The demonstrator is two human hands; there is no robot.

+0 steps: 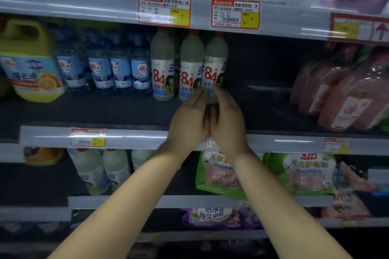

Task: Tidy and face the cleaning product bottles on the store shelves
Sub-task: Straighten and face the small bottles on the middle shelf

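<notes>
- Both hands reach to the middle shelf (126,111); the left hand (189,120) and the right hand (228,120) are close together, palms turned toward each other.
- Between the fingertips stands one translucent white plastic bottle with a red cap and a red "84" label (214,69); the fingers of both hands are straight and only half closed around its lower part. If they really press on it, I cannot tell.
- Just left of the left fingers stand two more bottles of the same kind (163,69), so three in the front row, all upright with labels to the front.
- Further left of the fingers are four dark blue bottles with light blue labels (117,67), then one big yellow plastic jug with a handle (27,61).
- Well to the right of the right fingers lie about three pink bottles (345,90), tilted.
- Above the fingers, on the shelf edge, are two red and yellow price tags (164,10).
- Below the wrists are two green bags (307,172).
</notes>
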